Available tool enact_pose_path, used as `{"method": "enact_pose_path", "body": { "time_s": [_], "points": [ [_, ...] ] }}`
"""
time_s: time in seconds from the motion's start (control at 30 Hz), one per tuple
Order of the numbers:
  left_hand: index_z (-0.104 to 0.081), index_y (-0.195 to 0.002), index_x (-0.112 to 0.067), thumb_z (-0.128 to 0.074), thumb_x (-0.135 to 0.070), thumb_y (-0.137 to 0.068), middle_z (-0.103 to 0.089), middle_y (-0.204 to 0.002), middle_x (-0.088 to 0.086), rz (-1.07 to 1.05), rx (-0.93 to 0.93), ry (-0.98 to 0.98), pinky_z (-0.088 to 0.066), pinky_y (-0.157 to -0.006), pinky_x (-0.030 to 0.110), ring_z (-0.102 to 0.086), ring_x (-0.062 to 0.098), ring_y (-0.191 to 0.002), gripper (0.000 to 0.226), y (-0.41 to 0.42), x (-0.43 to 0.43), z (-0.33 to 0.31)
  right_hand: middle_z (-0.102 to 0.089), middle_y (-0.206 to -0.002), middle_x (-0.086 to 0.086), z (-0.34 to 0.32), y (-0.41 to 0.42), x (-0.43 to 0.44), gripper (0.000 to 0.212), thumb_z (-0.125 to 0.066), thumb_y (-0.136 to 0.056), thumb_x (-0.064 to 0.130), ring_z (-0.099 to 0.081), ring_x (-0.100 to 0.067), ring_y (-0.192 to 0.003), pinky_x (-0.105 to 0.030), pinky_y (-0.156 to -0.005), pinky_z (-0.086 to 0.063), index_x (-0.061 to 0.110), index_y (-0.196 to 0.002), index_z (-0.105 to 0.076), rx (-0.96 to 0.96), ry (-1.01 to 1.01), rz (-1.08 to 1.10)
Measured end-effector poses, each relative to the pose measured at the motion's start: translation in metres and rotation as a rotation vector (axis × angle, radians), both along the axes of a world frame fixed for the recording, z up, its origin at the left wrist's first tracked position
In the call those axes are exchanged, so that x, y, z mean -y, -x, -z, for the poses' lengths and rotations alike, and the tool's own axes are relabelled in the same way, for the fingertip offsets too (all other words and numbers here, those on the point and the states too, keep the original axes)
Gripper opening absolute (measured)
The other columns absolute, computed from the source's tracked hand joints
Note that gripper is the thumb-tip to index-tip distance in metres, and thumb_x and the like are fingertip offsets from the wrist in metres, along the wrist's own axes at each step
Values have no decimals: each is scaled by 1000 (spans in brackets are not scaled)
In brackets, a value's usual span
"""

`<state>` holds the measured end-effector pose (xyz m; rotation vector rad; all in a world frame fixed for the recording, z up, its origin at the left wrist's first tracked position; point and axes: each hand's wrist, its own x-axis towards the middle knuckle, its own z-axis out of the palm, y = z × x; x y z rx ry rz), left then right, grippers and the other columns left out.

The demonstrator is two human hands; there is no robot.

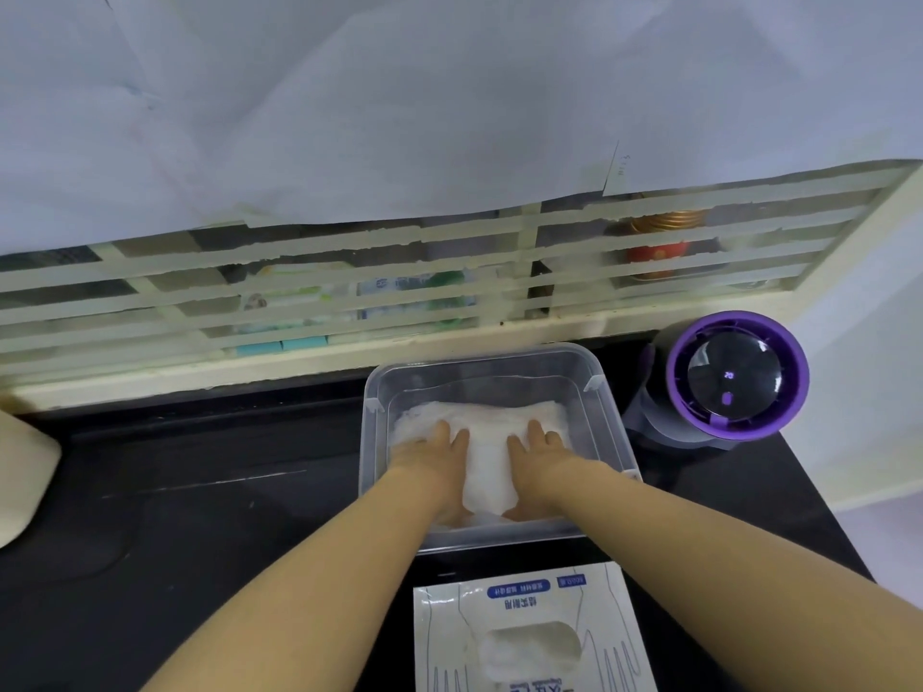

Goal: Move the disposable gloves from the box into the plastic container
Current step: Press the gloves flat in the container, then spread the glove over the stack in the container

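Note:
A clear plastic container (607, 422) sits on the dark counter with a white stack of disposable gloves (487, 457) inside it. Both of my hands are down in the container. My left hand (434, 457) lies flat on the left side of the stack, fingers straight. My right hand (542, 457) presses flat on the right side the same way. The white glove box (529, 631) lies just in front of the container, between my forearms, with gloves showing through its oval opening.
A round purple and black device (736, 377) stands right of the container. A cream-coloured object (25, 481) lies at the counter's left edge. A slatted cream window frame (349, 312) runs behind the black counter (200, 491).

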<state>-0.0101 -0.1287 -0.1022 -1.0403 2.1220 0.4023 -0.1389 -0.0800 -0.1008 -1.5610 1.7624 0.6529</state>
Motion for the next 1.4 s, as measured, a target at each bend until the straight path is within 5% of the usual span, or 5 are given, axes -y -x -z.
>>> {"method": "enact_pose_path", "body": {
  "time_s": [0.47, 0.77, 0.93, 1.13, 1.4],
  "points": [
    [18, -151, -34, -72, -25, -84, 28, -157, 2, 27, -65, -23, -45, -102, 40, -35, 32, -136, 113, 17, 0, 20, -24, -149, -13, -9, 3, -4, 86, -62, -87, 49, -38, -31, -128, -41, -101, -42, 10, -150, -18, -37, 220, -211],
    [-18, -154, -23, -58, -40, -95, -19, -161, -1, -23, -329, 20, -31, -113, 34, -32, 21, -142, 73, -5, 1, -32, -17, -155, -14, -31, 7, -6, 78, -56, -89, 53, -46, -35, -124, -43, -101, -43, 11, -148, -26, -50, 182, -197],
    [-43, -141, -32, -51, -32, -99, -47, -141, -13, 18, -656, 215, -40, -99, 24, -50, 8, -122, 43, -37, -29, -70, -62, -115, 5, -88, 6, -49, 29, -54, -96, 37, -57, -10, -96, -25, -89, -48, 23, -121, -60, 307, 597, -221],
    [-69, -95, -26, -46, -31, -89, -64, -84, -13, 534, -801, 288, -44, -46, 20, -59, 8, -58, 24, -82, -88, -60, -63, -119, -2, -51, 0, -124, 35, -44, -100, 21, -58, -22, -105, -36, -90, -47, 27, -133, -53, 277, 222, -571],
    [-16, -155, -24, -61, -61, -82, -4, -163, -4, 433, -374, 76, -9, -120, 36, -15, 19, -146, 93, -79, -121, -17, -58, -81, -5, 0, -15, -122, 23, -44, -97, 12, -51, -28, -67, -32, -53, -31, 15, -116, -56, 73, 420, -833]
  ]
}}
